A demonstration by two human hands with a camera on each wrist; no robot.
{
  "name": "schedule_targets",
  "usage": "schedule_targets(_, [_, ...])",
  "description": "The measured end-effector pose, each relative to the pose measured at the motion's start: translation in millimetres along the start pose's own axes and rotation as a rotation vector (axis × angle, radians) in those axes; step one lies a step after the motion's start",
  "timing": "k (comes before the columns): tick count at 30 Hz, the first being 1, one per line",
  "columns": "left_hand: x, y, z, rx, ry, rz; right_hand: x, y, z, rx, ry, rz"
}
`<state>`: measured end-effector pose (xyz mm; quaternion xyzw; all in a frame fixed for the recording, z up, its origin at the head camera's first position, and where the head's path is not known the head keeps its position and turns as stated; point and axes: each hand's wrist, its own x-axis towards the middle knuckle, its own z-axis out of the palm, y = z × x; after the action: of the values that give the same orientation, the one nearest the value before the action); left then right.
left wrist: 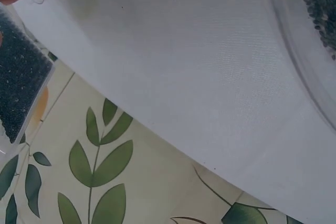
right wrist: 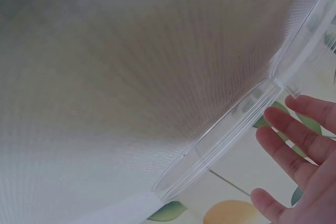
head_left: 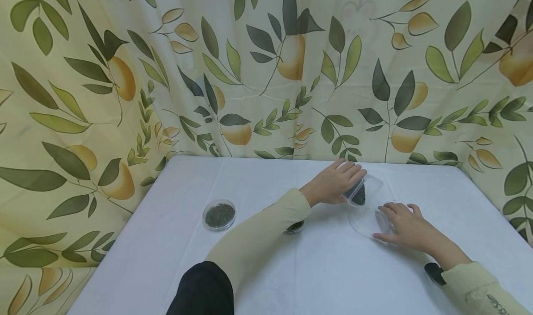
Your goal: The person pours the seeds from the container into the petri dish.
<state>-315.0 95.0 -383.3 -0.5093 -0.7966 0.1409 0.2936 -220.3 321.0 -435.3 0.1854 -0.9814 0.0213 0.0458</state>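
My left hand reaches across the table and holds a clear plastic box by its side. The box is tilted, and dark seed-like grains are gathered in it; the left wrist view shows the grains packed behind its clear wall. Just below the box, a clear round dish lies on the table. My right hand is at the dish's right side with fingers spread. From the right wrist, those fingers look straight beside the clear rim; contact is hard to tell.
A round dish of dark grains stands on the left of the white table. A second grain-filled dish is partly hidden by my left forearm. A leaf-patterned curtain hangs behind the table's far edge.
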Motion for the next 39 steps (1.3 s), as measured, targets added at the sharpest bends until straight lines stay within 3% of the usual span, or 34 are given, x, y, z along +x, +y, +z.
schedule_targets(16, [-0.4,1.0,-0.7,0.005,-0.041,0.014,0.0,-0.3,-1.4,-0.006,-0.004,-0.003])
schedule_targets(39, [2.6,2.5,-1.0,0.038,0.0,0.033,0.5,2.8,1.4,-0.023,-0.01,-0.003])
